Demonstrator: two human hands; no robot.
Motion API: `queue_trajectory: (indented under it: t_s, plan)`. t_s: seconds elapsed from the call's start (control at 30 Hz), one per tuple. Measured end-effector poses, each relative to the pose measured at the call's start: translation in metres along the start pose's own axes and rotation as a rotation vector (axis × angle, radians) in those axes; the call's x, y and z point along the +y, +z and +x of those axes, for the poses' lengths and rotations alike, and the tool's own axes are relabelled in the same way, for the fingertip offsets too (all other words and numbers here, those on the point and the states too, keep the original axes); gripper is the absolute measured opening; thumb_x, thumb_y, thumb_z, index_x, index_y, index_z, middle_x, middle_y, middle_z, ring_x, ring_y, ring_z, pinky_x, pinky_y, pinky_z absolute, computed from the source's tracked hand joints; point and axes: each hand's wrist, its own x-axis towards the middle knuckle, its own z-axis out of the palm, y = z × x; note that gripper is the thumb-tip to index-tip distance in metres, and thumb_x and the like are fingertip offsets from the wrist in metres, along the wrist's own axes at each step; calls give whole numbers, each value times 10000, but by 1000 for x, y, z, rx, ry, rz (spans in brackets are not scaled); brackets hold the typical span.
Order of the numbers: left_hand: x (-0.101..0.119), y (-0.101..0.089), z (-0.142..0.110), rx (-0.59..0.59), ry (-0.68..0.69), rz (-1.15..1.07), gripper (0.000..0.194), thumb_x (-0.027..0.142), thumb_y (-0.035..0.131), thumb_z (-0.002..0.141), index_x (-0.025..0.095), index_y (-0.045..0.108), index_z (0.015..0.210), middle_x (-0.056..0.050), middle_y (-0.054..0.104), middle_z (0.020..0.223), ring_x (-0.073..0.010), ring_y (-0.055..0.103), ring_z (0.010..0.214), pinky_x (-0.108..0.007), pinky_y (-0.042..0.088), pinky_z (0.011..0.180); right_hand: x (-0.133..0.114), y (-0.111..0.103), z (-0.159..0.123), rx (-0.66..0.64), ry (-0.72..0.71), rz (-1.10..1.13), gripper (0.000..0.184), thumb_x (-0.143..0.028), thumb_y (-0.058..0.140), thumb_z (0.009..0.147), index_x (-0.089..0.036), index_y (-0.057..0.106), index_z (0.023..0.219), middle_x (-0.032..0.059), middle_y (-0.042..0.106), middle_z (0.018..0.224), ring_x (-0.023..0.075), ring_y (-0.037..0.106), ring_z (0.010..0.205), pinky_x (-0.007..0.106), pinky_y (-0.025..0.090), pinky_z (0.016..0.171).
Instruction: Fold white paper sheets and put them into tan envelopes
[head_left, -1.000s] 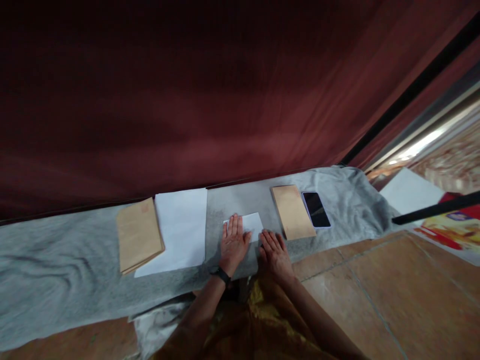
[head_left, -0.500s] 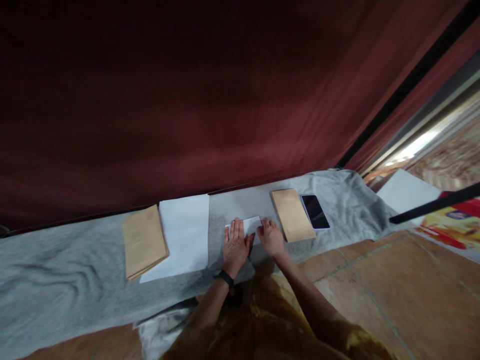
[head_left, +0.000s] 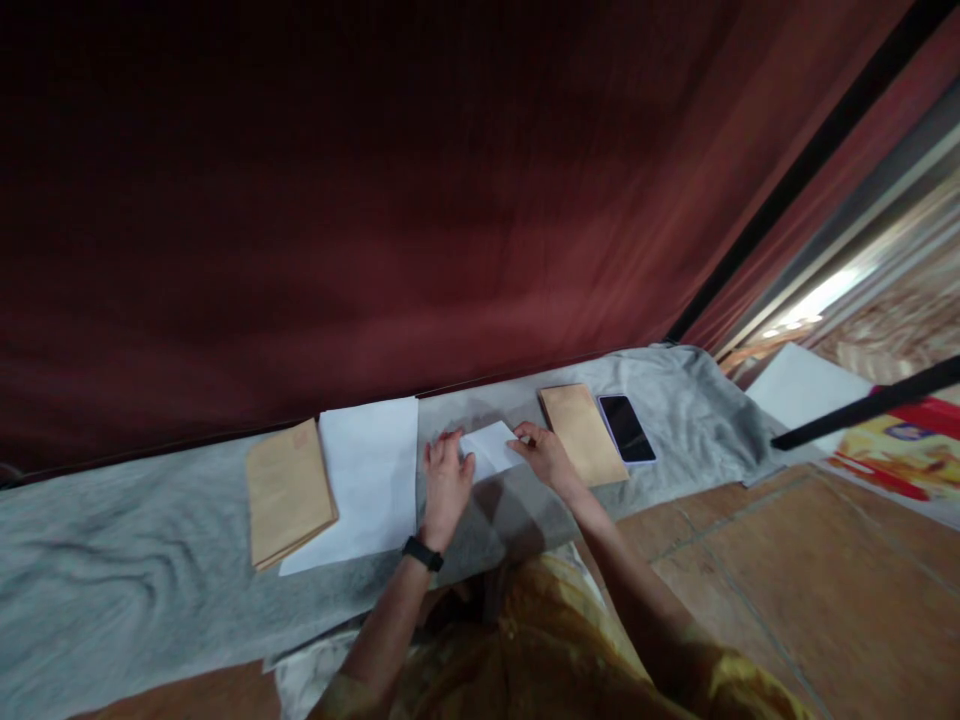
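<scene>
Folded white paper [head_left: 486, 450] between the hands, over cloth-covered bench [head_left: 82, 560]; right hand [head_left: 547, 460] pinching its right end; left hand [head_left: 446, 490] at left end, fingers curved, grip unclear; brown envelope [head_left: 585, 435], phone [head_left: 627, 430] to the right

Mustard-yellow garment [head_left: 544, 620] and one black wristband [head_left: 423, 554].
The cloth of the garment is loosely creased, golden in the lit folds and brownish in the shadow. The sleeves [head_left: 739, 682] finish around the elbows, leaving the forearms [head_left: 619, 550] bare. The wristband, on the left wrist, is smooth and rather wide; the hands [head_left: 550, 460] are bare also.
</scene>
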Motion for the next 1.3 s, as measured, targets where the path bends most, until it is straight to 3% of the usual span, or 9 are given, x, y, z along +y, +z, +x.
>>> queue_trajectory:
  t_s: [0.1, 0.2, 0.43, 0.53, 0.67, 0.83, 0.97, 1.13, 1.3]
  plan:
    - [-3, -28, 13, 68, 92, -1, 206, 248, 453, 985, 218, 652, 1029, -84, 712, 1103, -253, 632, 1113, -481, 405, 1104, -10, -12, 3, 31, -57, 40, 177, -262, 532, 928, -223, 693, 991, 23, 730, 922, 162, 677, 769, 246, 519, 719]
    - [-6, -40, 5, 33, 226, 58, 204, 199, 459, 982, 219, 660, 1010, -86, 700, 1127, -256, 616, 1121, -443, 452, 1040, -8, -10, -3, 72, -82, 25, 277, -157, 468, 908, -222, 683, 1070, 46, 728, 1040, 175, 695, 896, 280, 542, 840]
    - [-12, -5, -48, -149, 385, 218, 282, 54, 479, 916, 186, 681, 1062, -98, 693, 1222, -267, 600, 1200, -425, 458, 1049, 29, 19, -40, -109, -96, -135, 479, 34, 407, 846, -198, 648, 1190, 78, 664, 1300, 166, 668, 1135, 306, 533, 991]
    - [-14, 9, -61, -215, 381, 223, 299, 36, 479, 908, 186, 681, 1069, -87, 702, 1214, -255, 621, 1176, -406, 479, 1025, 38, 21, -50, -150, -95, -180, 478, 63, 417, 821, -177, 682, 1138, 86, 657, 1319, 170, 645, 1189, 317, 512, 1042]
    - [-11, 11, -63, -284, 352, 210, 304, 39, 498, 891, 184, 669, 1097, -89, 699, 1215, -255, 629, 1159, -411, 488, 1014, 32, 23, -52, -89, -46, -216, 502, 38, 398, 845, -182, 679, 1198, 93, 666, 1314, 187, 638, 1196, 351, 506, 1061]
    - [0, 1, -58, -345, 255, 140, 351, 74, 509, 867, 182, 648, 1171, -98, 675, 1257, -254, 608, 1185, -414, 471, 1042, 11, 47, -54, -93, -97, -371, 403, -214, 438, 1001, -182, 596, 1371, 96, 541, 1491, 233, 476, 1393, 423, 366, 1187]
    - [7, 0, -56, -360, 144, 79, 387, 161, 516, 880, 191, 633, 1247, -90, 656, 1316, -243, 577, 1252, -404, 450, 1088, 5, 66, -63, -146, -73, -534, 489, -371, 413, 1038, -193, 473, 1490, 93, 415, 1585, 266, 351, 1479, 485, 276, 1216]
    - [12, 23, -52, -340, 143, 115, 515, 357, 382, 1017, 102, 475, 1456, -146, 484, 1529, -264, 409, 1446, -471, 330, 1201, 8, 71, -70, -150, -78, -613, 535, -335, 419, 1029, -212, 377, 1548, 79, 318, 1632, 269, 321, 1493, 471, 213, 1230]
    - [10, 42, -51, -310, 96, 163, 611, 438, 339, 1033, 76, 371, 1525, -165, 345, 1609, -268, 292, 1510, -486, 271, 1230, 10, 70, -65, -130, -52, -636, 506, -305, 360, 1043, -188, 408, 1533, 81, 329, 1627, 251, 333, 1488, 438, 215, 1226]
